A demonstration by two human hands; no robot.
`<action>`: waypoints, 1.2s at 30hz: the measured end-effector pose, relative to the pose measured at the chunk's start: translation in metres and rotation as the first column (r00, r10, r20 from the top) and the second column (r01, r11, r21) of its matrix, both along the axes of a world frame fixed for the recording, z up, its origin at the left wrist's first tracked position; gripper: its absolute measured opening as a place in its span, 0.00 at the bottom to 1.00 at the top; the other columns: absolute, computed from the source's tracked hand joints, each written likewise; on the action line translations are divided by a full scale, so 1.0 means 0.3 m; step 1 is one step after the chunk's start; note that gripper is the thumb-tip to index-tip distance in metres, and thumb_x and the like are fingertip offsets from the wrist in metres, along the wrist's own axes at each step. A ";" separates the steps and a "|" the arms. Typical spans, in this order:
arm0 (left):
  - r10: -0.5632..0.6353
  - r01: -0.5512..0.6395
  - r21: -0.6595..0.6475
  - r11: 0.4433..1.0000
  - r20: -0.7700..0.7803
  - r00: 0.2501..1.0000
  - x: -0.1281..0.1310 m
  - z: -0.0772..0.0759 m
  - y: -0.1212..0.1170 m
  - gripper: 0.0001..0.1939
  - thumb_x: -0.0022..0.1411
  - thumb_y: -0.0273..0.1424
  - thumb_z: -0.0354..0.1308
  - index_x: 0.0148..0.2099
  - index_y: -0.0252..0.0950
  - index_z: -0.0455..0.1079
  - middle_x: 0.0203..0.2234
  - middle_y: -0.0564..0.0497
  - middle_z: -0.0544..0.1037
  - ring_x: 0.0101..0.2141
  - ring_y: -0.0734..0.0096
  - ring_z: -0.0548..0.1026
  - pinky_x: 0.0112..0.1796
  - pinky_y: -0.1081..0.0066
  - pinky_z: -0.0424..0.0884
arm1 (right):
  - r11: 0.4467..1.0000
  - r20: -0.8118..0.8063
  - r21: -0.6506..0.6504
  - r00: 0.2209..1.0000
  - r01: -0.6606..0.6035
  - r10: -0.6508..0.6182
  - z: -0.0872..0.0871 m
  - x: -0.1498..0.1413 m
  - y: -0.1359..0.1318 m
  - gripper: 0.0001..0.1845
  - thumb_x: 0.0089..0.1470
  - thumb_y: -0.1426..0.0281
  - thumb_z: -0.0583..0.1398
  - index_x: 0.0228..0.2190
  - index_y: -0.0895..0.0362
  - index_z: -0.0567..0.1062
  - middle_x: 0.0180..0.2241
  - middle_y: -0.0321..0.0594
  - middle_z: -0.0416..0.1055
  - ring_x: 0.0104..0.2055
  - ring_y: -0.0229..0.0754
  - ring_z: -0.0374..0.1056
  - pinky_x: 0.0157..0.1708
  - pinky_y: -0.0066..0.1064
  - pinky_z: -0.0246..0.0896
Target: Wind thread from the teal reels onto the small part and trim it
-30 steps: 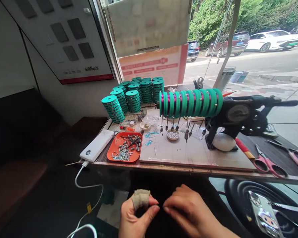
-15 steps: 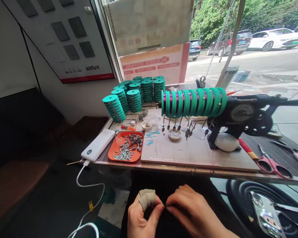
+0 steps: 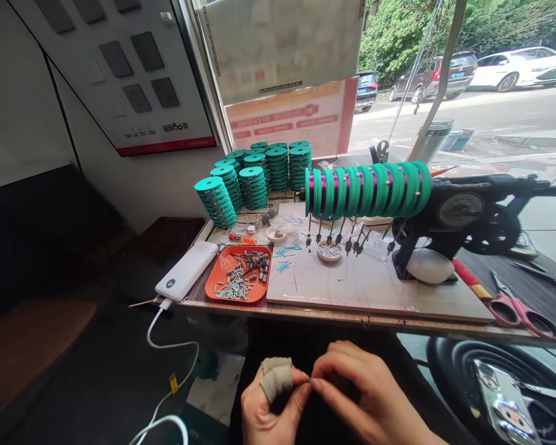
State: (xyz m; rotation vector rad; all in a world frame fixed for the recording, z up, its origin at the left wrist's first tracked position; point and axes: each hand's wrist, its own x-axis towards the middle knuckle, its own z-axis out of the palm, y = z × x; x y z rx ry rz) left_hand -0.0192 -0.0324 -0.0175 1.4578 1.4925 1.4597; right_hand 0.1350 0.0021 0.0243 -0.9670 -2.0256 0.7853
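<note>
At six o'clock, left hand (image 3: pixel 272 405) and right hand (image 3: pixel 368 386) meet, pinched closed — contents indiscernible — seemingly fine work, next needing steadiness.

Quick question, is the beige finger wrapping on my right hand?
No, the beige wrapping is on the left hand, while the visible fingers of the right hand are bare.

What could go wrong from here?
The left hand and right hand meet over the dark lap, so anything small between them could drop unseen. The orange tray of loose metal parts sits near the table's edge; a knock might spill it. Weights hanging close together below the green spools might tangle if bumped.
</note>
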 end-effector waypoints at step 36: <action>0.030 -0.001 0.148 0.989 -0.194 0.981 -0.003 0.010 0.008 0.03 0.47 0.29 0.64 0.27 0.41 0.74 0.21 0.56 0.76 0.24 0.73 0.74 0.26 0.78 0.71 | 0.988 0.046 0.151 0.998 0.036 -0.043 -0.007 -0.015 0.004 0.07 0.50 0.77 0.54 0.23 0.58 0.68 0.20 0.36 0.66 0.22 0.36 0.59 0.21 0.25 0.53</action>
